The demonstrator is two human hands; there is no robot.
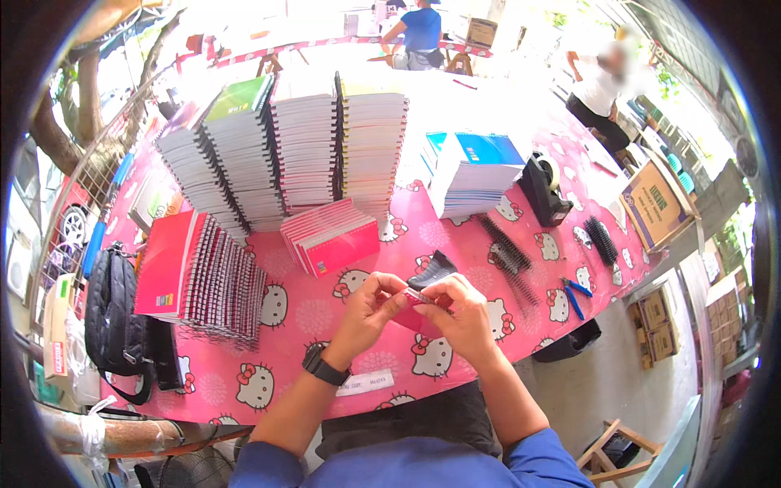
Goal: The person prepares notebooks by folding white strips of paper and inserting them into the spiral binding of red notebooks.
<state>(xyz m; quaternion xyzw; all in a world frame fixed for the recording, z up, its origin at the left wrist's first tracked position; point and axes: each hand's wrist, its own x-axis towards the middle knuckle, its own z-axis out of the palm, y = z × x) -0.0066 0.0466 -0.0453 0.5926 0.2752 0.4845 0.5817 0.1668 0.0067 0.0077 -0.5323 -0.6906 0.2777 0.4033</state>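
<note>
In front of me, both hands meet over the table with fingertips pinched on the edge of a small red notebook (417,319), seen mostly edge-on between them. My left hand (368,313), with a dark watch on its wrist, grips its left part. My right hand (460,313) pinches the right part; the fingers cover much of the notebook. Just beyond the fingertips lies a black object (433,268) whose kind I cannot make out. Past my left hand sits a small stack of red notebooks (346,244). Further left, spiral-bound red notebooks (175,264) stand stacked.
Tall spiral notebook stacks (305,154) rise at the back left, blue notebooks (480,171) beside them. To the right are a tape dispenser (543,191), black binding coils (508,252), a brush-like black bundle (600,240) and blue-handled pliers (576,298). A black bag (118,317) lies left. Two people work beyond.
</note>
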